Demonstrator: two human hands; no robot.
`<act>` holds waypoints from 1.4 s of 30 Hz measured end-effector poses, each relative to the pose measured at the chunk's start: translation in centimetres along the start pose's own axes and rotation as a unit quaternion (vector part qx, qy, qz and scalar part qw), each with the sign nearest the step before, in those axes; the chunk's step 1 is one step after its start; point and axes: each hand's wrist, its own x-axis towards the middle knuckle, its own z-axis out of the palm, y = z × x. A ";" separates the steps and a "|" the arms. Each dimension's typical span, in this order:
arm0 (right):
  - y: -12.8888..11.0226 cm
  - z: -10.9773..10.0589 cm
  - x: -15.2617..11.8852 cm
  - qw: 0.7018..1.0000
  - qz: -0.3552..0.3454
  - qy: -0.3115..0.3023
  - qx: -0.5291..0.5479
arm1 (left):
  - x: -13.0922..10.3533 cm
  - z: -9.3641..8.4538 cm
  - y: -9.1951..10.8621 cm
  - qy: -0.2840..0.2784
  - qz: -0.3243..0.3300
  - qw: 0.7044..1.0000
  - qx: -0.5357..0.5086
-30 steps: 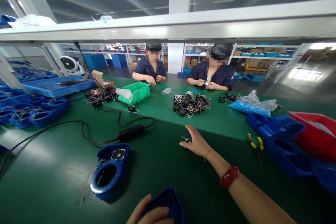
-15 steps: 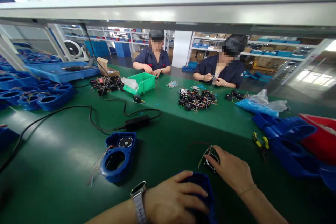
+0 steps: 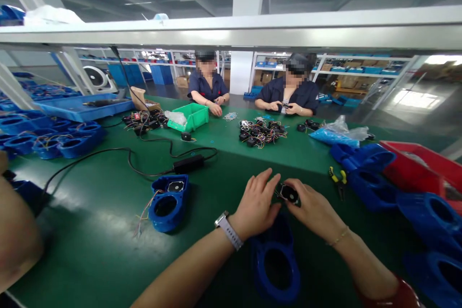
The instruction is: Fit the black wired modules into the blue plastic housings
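Observation:
My right hand (image 3: 314, 207) pinches a small square black motor (image 3: 289, 194) between thumb and fingers, its flat face with a centre disc turned up. My left hand (image 3: 257, 204), with a watch on the wrist, is beside the motor's left side, fingers stretched and thumb apart, close to its wires; whether it touches them I cannot tell. Below both hands lies a blue plastic housing (image 3: 277, 293) with a large round opening, its upper part partly hidden by my left hand. To the left sits another blue housing (image 3: 166, 226) with a motor in its square pocket and wires trailing out.
Yellow-handled pliers (image 3: 338, 183), more blue housings (image 3: 375, 183) and a red bin (image 3: 415, 168) are on the right. Ahead lie a pile of wired motors (image 3: 260, 133), a green bin (image 3: 197, 118) and a black cable (image 3: 130, 159). Two co-workers sit opposite; another person's arm (image 3: 16, 240) enters at left.
My right hand has lifted the motor off the table. My left hand has left the blue housing and moved up to the motor. Another person's arm has appeared at the left edge.

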 end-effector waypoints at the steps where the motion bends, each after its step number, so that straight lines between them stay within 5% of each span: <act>1: -0.6 -0.9 0.0 0.999 -0.025 0.031 0.008 | 0.7 -0.3 0.1 0.006 0.003 1.000 0.017; 6: -2.6 -4.0 -0.7 0.985 -0.116 0.113 0.063 | 1.3 -4.3 0.9 -0.006 0.011 0.997 0.074; 11: -2.3 -2.7 -2.6 0.977 -0.155 0.028 0.147 | -2.8 -7.3 2.6 -0.155 -0.040 0.987 0.006; 13: -1.7 -1.4 -3.5 0.972 -0.164 -0.021 0.166 | -4.8 -7.0 3.2 -0.198 -0.028 0.980 0.014; 19: -0.4 1.5 -4.8 0.971 -0.150 -0.055 0.180 | -8.3 -3.5 2.8 -0.159 0.052 0.986 0.023; 29: -0.3 3.3 -5.3 0.962 -0.136 -0.005 0.238 | -8.6 -2.3 2.2 -0.137 0.049 0.989 0.005; 42: -0.7 1.6 -4.8 0.961 -0.241 -0.116 0.066 | -9.1 -1.7 2.3 -0.132 0.043 0.990 0.010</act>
